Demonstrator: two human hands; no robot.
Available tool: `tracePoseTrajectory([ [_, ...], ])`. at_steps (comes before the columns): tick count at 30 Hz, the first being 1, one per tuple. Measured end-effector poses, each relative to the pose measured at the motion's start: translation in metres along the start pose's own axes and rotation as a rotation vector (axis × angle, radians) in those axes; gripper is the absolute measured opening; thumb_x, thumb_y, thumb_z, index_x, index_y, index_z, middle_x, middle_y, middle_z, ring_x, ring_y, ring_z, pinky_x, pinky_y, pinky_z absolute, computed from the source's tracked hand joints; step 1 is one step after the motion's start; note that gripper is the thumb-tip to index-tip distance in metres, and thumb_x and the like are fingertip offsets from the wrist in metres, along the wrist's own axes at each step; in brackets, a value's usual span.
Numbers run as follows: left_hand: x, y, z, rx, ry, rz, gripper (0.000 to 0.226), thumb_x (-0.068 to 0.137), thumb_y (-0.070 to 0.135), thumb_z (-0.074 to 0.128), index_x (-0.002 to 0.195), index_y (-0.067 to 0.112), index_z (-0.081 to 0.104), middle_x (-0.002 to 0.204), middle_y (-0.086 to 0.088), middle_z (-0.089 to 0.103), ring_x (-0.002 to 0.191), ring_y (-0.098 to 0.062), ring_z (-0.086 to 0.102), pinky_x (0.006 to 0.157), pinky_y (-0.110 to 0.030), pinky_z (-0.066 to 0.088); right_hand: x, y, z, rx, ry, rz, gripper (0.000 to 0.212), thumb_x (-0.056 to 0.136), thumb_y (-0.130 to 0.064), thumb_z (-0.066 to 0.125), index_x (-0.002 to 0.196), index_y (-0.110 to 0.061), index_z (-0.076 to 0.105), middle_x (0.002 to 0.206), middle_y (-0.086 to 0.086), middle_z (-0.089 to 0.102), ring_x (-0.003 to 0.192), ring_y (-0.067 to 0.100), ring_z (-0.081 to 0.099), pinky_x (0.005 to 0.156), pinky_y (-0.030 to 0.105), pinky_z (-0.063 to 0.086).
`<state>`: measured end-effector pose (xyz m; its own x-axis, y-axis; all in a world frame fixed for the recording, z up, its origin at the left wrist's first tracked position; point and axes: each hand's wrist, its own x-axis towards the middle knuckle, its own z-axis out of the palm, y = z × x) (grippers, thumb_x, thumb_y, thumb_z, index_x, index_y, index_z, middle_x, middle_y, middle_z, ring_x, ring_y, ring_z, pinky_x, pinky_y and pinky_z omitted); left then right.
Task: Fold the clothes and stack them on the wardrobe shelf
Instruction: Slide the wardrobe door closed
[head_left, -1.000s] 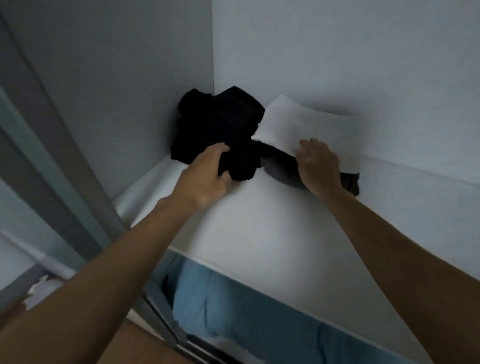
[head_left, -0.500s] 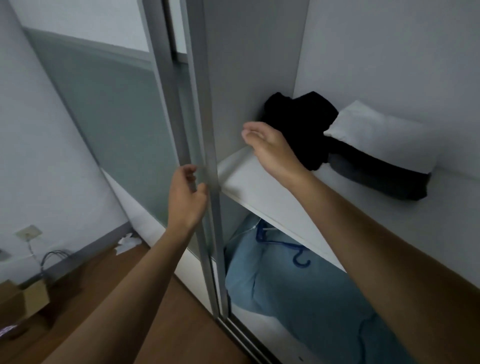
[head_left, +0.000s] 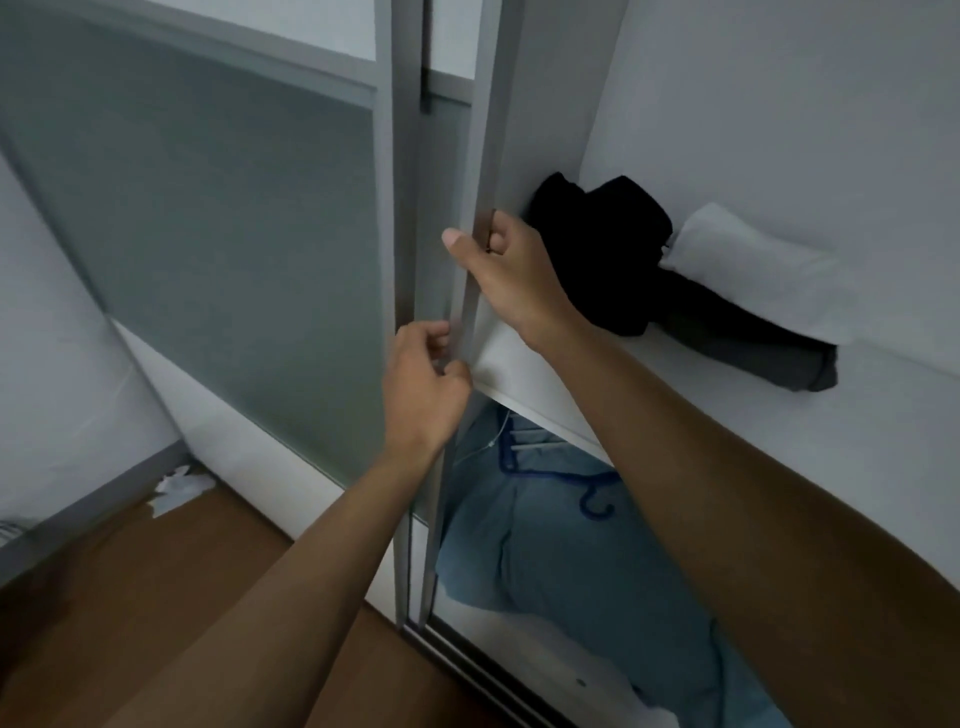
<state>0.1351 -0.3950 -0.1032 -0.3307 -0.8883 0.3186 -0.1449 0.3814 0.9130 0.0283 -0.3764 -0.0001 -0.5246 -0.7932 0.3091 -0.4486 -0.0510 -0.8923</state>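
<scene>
Two bare hands close on the metal edge of a wardrobe's sliding door (head_left: 480, 156) at an open wardrobe. The right hand (head_left: 511, 275) is the higher of the two, its grip wrapped round the upright with fingers hooked behind it and thumb laid across the front. The left hand (head_left: 426, 379) sits just below, and its grip is likewise curled tight on the same edge, fingertips tucked round the strip. To the left of the hands stretches the door's frosted panel (head_left: 234, 234), grey-green and framed in pale metal. Inside the wardrobe, the clothes lie at the back of the white wardrobe shelf (head_left: 893, 410). A black garment (head_left: 602, 244) is bunched in the rear left corner, partly hidden behind the right hand, and beside it sits a folded white garment (head_left: 753, 265) stacked on a folded dark grey garment (head_left: 753, 348). The white piece rests against the back wall, while the grey one juts out beneath it towards the front. Neither hand touches any of the clothes. Beneath the shelf hangs blue fabric (head_left: 561, 571), with a blue hanger (head_left: 508, 460) showing against it. Outside the wardrobe, at lower left, runs a wooden floor (head_left: 130, 597), and a scrap of white paper (head_left: 179, 488) lies near the skirting.
</scene>
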Motion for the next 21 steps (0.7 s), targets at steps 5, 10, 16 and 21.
tracePoseTrajectory([
  [5, -0.021, 0.006, 0.007, -0.072, -0.085, 0.041, 0.037, 0.082, -0.002, 0.056, 0.117, 0.012, 0.06, 0.113, 0.003, 0.057, 0.104, -0.011, 0.059, 0.082, -0.02, 0.05, -0.017, 0.004, -0.024, -0.052, 0.024, 0.002, 0.013, 0.093, -0.025, 0.069, 0.093, -0.014, 0.061, 0.077, -0.008, 0.065, 0.071, 0.001, 0.062, 0.068, 0.022, 0.051],
  [10, -0.053, 0.021, 0.018, -0.089, -0.306, 0.139, 0.044, 0.086, -0.002, 0.057, 0.128, 0.013, 0.057, 0.118, 0.002, 0.054, 0.109, -0.008, 0.056, 0.078, -0.012, 0.048, -0.055, 0.008, -0.061, -0.042, 0.138, 0.043, 0.024, 0.092, -0.027, 0.067, 0.1, -0.005, 0.065, 0.099, 0.021, 0.071, 0.078, 0.018, 0.065, 0.073, 0.036, 0.051],
  [16, -0.082, 0.041, 0.034, 0.018, -0.675, 0.436, 0.055, 0.086, -0.009, 0.051, 0.138, 0.008, 0.05, 0.132, -0.005, 0.051, 0.118, -0.009, 0.049, 0.088, -0.007, 0.041, -0.117, 0.011, -0.123, -0.073, 0.247, 0.085, 0.012, 0.093, -0.023, 0.063, 0.101, -0.014, 0.067, 0.103, 0.017, 0.072, 0.096, 0.024, 0.07, 0.082, 0.037, 0.059],
  [21, -0.098, 0.071, 0.053, 0.26, -0.645, 0.82, 0.058, 0.075, -0.006, 0.055, 0.132, 0.004, 0.058, 0.138, -0.013, 0.053, 0.128, -0.029, 0.048, 0.109, -0.033, 0.033, -0.172, 0.009, -0.18, -0.141, 0.346, 0.14, 0.03, 0.074, -0.028, 0.063, 0.101, -0.015, 0.067, 0.096, 0.005, 0.073, 0.086, 0.007, 0.069, 0.073, 0.016, 0.055],
])
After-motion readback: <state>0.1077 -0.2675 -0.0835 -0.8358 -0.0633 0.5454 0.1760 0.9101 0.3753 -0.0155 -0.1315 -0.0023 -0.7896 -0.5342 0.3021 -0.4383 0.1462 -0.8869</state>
